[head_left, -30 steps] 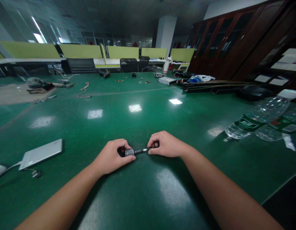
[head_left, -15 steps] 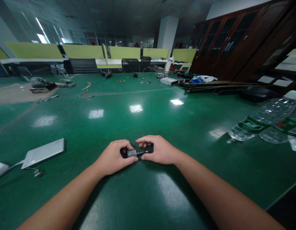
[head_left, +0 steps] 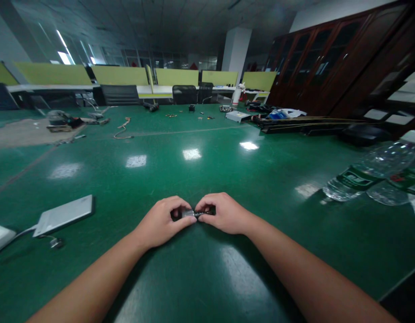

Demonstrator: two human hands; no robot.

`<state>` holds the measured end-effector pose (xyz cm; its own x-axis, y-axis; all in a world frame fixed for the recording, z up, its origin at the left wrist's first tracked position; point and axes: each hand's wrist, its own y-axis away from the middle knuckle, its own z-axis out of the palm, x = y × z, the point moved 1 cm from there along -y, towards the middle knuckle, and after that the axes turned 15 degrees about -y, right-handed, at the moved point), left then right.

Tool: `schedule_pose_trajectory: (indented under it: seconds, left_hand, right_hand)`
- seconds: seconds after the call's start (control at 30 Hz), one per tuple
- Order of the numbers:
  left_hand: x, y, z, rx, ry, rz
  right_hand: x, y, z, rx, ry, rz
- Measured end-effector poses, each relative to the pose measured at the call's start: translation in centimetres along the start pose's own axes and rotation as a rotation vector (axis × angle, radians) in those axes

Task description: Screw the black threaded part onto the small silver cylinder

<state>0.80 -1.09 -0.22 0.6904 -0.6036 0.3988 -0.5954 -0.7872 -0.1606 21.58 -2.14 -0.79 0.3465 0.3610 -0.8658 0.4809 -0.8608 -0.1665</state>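
Note:
A small silver metal cylinder [head_left: 188, 214], motor-like in shape, lies sideways between the thumb and fingers of my left hand [head_left: 158, 223]. From its right end sticks out a dark ribbed shaft [head_left: 200, 215], like a screw or a coil. My right hand [head_left: 229, 214] pinches this shaft with thumb and fingertips closed around it. Both hands are close together, just above the green tabletop [head_left: 194, 179]. My left fingers cover the cylinder's left end, and part of the shaft is hidden by the right fingertips.
To the left lie a silver flat box with a cable [head_left: 64, 215] and a small metal piece [head_left: 55, 242]. Two clear plastic bottles [head_left: 357, 177] are at the right. Farther back are a tan cord [head_left: 123, 128], black bars [head_left: 295, 124] and a white box [head_left: 237, 116].
My right fingers have closed down onto the ribbed shaft; before, they were raised apart from the thumb. The left hand keeps its hold on the cylinder. The view has shifted slightly.

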Motion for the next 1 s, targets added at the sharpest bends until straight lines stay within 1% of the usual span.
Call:
schedule_pose_trajectory:
  seconds: [0.23,0.47,1.0]
  left_hand:
    - [-0.11,0.01,0.26,-0.003,-0.051,0.010]
    - [-0.11,-0.07,0.30,0.010,-0.030,0.019]
    - [-0.01,0.00,0.16,0.017,-0.031,0.032]
  right_hand:
    - [-0.19,-0.09,0.08,-0.009,0.036,-0.003]
    - [-0.21,-0.10,0.28,-0.019,0.065,-0.013]
    - [-0.29,0.02,-0.39,-0.039,0.073,0.000]
